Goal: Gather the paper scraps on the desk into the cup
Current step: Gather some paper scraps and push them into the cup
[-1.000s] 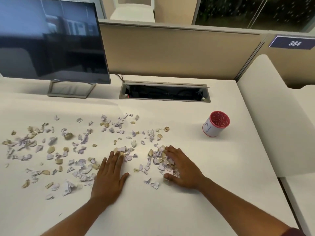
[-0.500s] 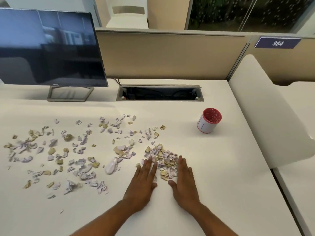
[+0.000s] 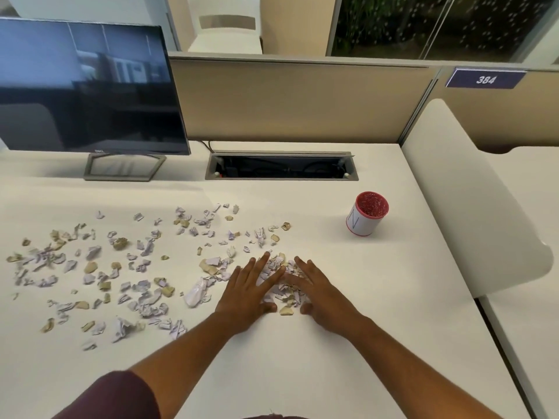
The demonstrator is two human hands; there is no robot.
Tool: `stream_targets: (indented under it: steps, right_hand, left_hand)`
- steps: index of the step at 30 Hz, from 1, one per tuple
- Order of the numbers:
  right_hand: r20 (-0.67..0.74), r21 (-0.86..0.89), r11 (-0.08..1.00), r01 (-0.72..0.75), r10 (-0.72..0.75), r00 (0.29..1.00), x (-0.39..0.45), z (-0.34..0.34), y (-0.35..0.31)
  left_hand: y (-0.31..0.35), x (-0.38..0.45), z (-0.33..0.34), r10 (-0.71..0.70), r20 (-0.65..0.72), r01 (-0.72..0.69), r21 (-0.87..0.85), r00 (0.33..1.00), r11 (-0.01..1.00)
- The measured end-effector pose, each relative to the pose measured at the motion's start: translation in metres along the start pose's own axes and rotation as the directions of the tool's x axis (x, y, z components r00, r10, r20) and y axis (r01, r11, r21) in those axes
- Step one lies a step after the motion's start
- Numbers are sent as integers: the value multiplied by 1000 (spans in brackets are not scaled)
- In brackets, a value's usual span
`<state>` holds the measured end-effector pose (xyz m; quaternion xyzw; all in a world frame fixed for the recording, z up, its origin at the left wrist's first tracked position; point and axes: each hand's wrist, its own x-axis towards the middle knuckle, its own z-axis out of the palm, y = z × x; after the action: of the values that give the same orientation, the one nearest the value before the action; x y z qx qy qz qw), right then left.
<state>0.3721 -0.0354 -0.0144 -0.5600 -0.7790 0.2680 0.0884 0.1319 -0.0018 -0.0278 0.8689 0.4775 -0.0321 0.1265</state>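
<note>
desk [image 3: 302, 373] white | cup [image 3: 367, 217] upright, mouth up | hands flat, fingers straight, bracketing scraps [image 3: 282, 290]

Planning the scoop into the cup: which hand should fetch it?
Right, probably. The right hand lies on the cup's side of the scrap pile, with bare desk between. The left hand would have to cross over the pile.
</note>
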Motion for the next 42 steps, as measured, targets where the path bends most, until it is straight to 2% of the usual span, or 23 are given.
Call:
stream_targets:
  steps: [4,6,8,15,23,26,29,32,35,38,42]
  right_hand:
    - [37,-119,992,37,-33,999,8,-2,-4]
    - [23,-147,988,40,-37,999,6,0,-5]
    - [-19,-157,987,21,-24,1000,4,2,-4]
    - [-264,-130,991,-19,-16,964,3,8,1]
    - [-386,-222,975,30,-116,915,13,7,10]
    - [-425,-141,990,-6,-55,904,16,8,7]
    - [-450,120,987,-106,149,881,17,5,2]
    - [-370,454,867,-204,392,842,17,-3,-2]
    - [-242,657,703,-273,539,807,14,-12,-4]
    - [-126,810,512,-284,626,770,10,-19,-2]
    - [-14,937,271,-219,658,753,5,-32,1]
  left_hand:
    - [0,7,-2,61,17,-62,78,998,995]
    - [1,4,-1,72,-7,-72,32,997,997]
    - [4,-1,-2,68,-54,-70,-48,996,996]
    - [9,-2,-5,72,-237,-114,-171,969,979]
    - [12,12,-11,-24,-199,-44,-331,980,942]
    - [15,17,-18,-119,-133,45,-464,984,885]
    - [19,26,-26,-192,-57,135,-523,980,842]
    - [20,34,-30,-253,-28,200,-535,967,821]
    - [24,36,-34,-313,-60,220,-589,948,778]
    - [33,37,-39,-386,-106,214,-685,916,696]
    - [48,46,-49,-415,-115,186,-766,903,616]
